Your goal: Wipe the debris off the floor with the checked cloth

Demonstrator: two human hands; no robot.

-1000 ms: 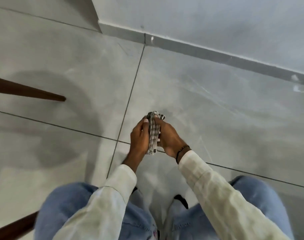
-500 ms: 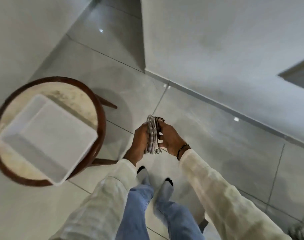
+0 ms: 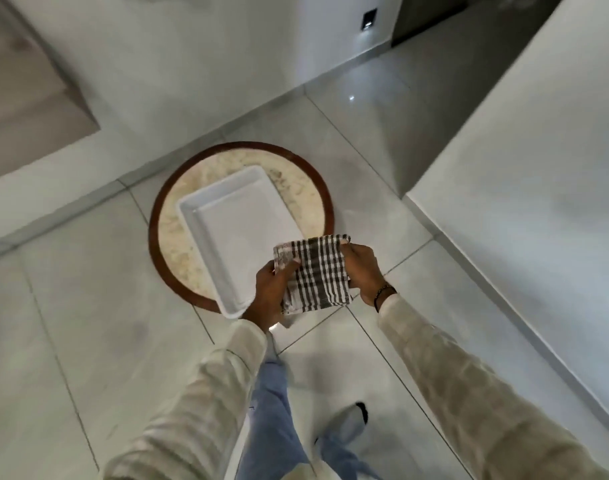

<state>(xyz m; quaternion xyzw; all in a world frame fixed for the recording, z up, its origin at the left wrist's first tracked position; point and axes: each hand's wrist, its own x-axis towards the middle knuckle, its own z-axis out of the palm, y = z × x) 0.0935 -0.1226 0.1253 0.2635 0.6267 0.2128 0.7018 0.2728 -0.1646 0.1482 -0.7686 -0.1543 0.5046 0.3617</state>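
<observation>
Both hands grasp the checked cloth (image 3: 312, 273), folded flat and held in the air above the near edge of the round stool.

The left hand (image 3: 272, 295) pinches the cloth's left side and the right hand (image 3: 362, 271) its right side, fingers closed on fabric. A second ago the person crouched over bare floor (image 3: 88, 306) with the cloth bunched upright between the palms; now they stand, the cloth is spread flat, and the view has swung to the stool (image 3: 164, 209). Judgement: wiping appears finished or paused, and the cloth is being carried to the white tray (image 3: 240, 220). That tray sits on the stool top, its near corner overhanging the rim, and appears empty. No debris is discernible on the tiles.
</observation>
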